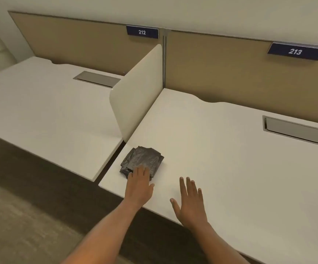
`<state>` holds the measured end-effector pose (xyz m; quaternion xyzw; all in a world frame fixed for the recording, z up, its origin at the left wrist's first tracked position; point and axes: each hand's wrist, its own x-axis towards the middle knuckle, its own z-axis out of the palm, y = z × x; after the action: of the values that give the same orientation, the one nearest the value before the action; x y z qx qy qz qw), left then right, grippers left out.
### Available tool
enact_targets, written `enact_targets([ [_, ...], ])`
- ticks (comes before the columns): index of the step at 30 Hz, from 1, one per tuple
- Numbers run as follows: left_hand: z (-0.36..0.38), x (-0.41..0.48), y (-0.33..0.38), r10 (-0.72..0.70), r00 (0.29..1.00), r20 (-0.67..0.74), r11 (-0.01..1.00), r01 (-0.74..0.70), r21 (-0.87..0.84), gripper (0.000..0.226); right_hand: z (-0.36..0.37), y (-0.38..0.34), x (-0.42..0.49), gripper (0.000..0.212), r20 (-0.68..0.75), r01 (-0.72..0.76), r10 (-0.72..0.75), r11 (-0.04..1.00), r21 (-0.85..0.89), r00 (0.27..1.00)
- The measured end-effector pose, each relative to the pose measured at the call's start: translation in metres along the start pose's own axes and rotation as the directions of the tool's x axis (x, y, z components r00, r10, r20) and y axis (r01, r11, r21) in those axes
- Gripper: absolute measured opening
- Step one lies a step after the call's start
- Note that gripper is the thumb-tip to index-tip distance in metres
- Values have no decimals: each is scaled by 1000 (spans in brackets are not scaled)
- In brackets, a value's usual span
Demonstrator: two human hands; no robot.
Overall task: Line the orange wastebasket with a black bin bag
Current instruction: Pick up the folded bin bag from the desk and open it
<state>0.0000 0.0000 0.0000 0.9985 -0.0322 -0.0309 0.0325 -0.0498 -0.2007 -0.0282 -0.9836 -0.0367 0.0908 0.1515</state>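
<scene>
A folded black bin bag (pixel 142 160) lies near the front left corner of the white desk (pixel 221 159) labelled 213. My left hand (pixel 139 184) is flat with fingers apart, its fingertips resting on the near edge of the bag without gripping it. My right hand (pixel 189 201) hovers open over the desk's front edge, a hand's width to the right of the bag, holding nothing. No orange wastebasket is in view.
A cream divider panel (pixel 137 92) stands between this desk and the neighbouring white desk (pixel 46 111) labelled 212. Each desk has a metal cable slot (pixel 297 130). Tan partition walls rise behind. Dark carpet (pixel 21 206) lies in front.
</scene>
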Motion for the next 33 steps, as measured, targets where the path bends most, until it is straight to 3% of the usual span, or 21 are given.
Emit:
enact_targets([
  [4,3,24,-6,7,1000,-14,1000,-8,-13,55,21,-3,1,82,73,-49,50,999,-15,996],
  [12,22,51,-18,91,995,41,993,-94,72,69,44,-5,1,81,188,-94,97,995,-24,977],
  [18,28,55,-26,110,994,-24,994,-110,24,36,47,-6,1,79,197,-86,90,996,-29,976],
  [23,17,58,-38,202,966,-161,979,-204,3,5,44,-5,2,78,210,-95,93,996,-3,973],
  [25,6,60,-42,179,958,-224,980,-193,-39,6,42,-6,3,78,212,-110,103,994,22,972],
  [29,-15,63,-50,107,950,-293,979,-152,-136,12,28,-17,6,77,193,-191,161,971,146,968],
  [33,-36,59,-50,80,952,-297,966,-148,-214,20,3,-47,20,72,166,-270,215,824,499,962],
])
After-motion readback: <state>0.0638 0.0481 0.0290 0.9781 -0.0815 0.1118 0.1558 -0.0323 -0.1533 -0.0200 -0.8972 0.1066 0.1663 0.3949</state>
